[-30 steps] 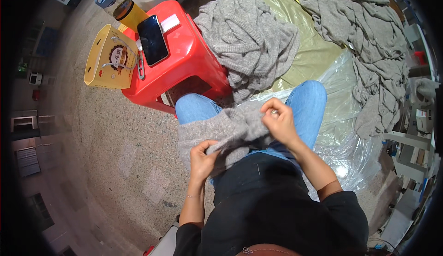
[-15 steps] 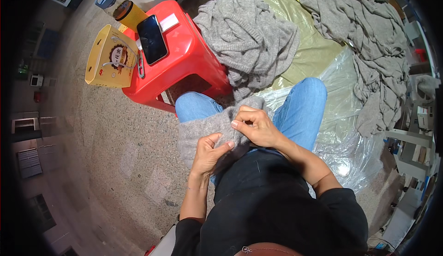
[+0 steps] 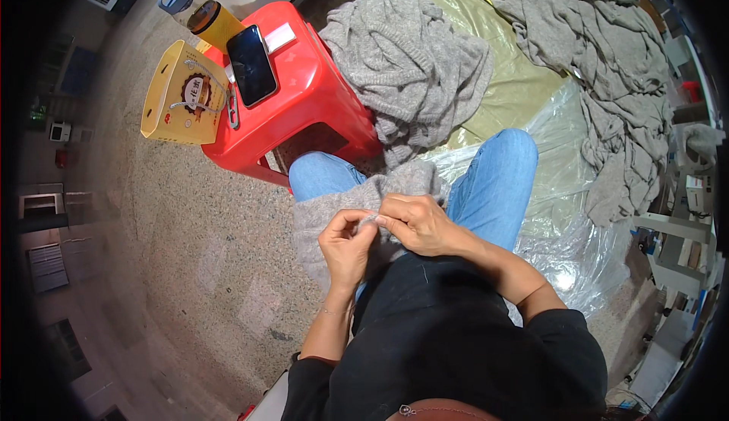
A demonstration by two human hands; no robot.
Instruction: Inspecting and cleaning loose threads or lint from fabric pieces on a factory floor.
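Across my lap lies a grey knitted garment [image 3: 319, 227], fuzzy and bunched between my knees. My left hand [image 3: 346, 250] pinches a bit of the knit between thumb and fingers. Right beside it, my right hand [image 3: 419, 225] is closed on the same fabric, its thumb and fingertips nearly meeting the left ones. Whether something small, such as a thread or needle, sits between the fingertips is too fine to make out.
Ahead on the left stands a red plastic stool [image 3: 296, 79] bearing a phone [image 3: 251, 64], thread snips [image 3: 233, 110], a yellow paper bag [image 3: 182, 98] and a bottle [image 3: 213, 22]. Grey knitwear [image 3: 410, 56] is heaped beside it; more knits [image 3: 600, 64] lie on plastic sheeting [image 3: 524, 110] at right.
My left hand has moved up and slightly right, my right hand a little down and left. Their fingertips have come together over the knit.
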